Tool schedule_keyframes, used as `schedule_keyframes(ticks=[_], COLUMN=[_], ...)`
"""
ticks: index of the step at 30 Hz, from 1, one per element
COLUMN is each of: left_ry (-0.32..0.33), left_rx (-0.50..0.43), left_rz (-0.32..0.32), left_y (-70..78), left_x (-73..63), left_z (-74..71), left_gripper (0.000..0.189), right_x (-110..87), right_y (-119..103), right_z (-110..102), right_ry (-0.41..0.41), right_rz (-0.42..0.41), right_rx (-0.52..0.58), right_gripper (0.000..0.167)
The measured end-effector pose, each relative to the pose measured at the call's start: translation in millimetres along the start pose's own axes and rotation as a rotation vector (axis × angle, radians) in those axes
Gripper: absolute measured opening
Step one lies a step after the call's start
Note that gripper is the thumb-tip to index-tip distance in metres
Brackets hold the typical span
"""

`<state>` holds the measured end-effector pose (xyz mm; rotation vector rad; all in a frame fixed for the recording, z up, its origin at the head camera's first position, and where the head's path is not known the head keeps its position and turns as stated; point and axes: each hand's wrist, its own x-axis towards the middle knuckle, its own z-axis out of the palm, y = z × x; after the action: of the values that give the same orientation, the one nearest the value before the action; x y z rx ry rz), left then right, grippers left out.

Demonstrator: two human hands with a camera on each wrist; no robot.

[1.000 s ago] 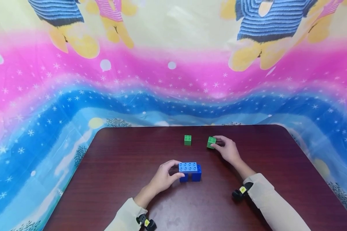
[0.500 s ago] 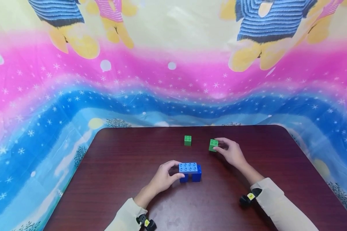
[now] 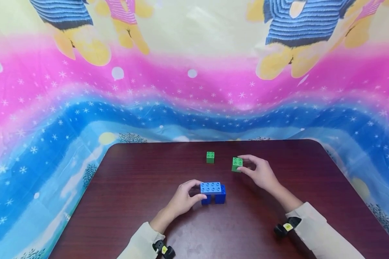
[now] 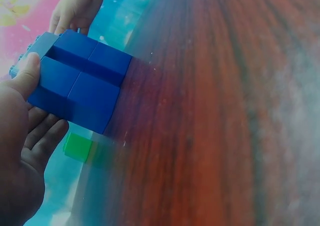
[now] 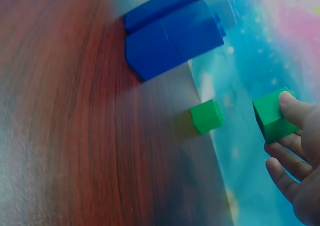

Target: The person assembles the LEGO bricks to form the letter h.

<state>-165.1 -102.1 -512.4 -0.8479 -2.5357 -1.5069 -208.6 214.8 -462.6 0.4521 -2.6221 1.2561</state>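
Note:
Two stacks of dark blue bricks (image 3: 220, 198) stand side by side on the table, a gap between them. Across their tops lies a light blue brick (image 3: 210, 187) with two rows of studs, and part of the right stack's top shows beside it. My left hand (image 3: 182, 199) grips the left end of this brick between thumb and fingers; in the left wrist view the thumb presses on its side. Farther right, my right hand (image 3: 260, 173) pinches a green square brick (image 5: 274, 115) by its side, held above the table. Another green brick (image 3: 210, 157) sits alone behind the blue stacks.
The dark red-brown wooden table (image 3: 142, 169) has rounded far corners. A printed cloth (image 3: 194, 93) with bears and snowflakes hangs right behind its far edge. Both wrists carry small black cameras (image 3: 163, 249).
My right hand has drawn the green brick a little toward me, and its forearm has shifted right and nearer. The left hand and the blue bricks stay in place.

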Motion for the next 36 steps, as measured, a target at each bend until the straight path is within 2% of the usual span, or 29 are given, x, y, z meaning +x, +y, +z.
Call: schedule_keyframes(ticks=[6,13,20,27,36], left_ry=[-0.001,0.016,0.018,0.008,0.018], left_rx=[0.001,0.025,0.034,0.017,0.03], left_rz=[-0.012,0.033,0.034,0.009,0.029], left_y=[0.7,0.7,-0.2,-1.4,-2.3], left_x=[0.1,0.4,1.3,2.3,1.2], left_z=[-0.9,-0.9,-0.8,-0.6,-0.3], left_gripper=[0.036,0.035,0.035,0.034,0.034], right_x=[-5.0,-9.4,-12.4,-14.6,-18.1], right_y=[-14,-29,-44,-57,-70], right_z=[0,2,5,13,27], right_ry=[-0.007,-0.028,-0.038,-0.068,-0.117], right_rz=[-0.029,-0.066,-0.105,-0.105,-0.125], right_rx=[0.007,0.055,0.089,0.13,0.18], right_gripper=[0.044,0.044,0.045,0.045,0.044])
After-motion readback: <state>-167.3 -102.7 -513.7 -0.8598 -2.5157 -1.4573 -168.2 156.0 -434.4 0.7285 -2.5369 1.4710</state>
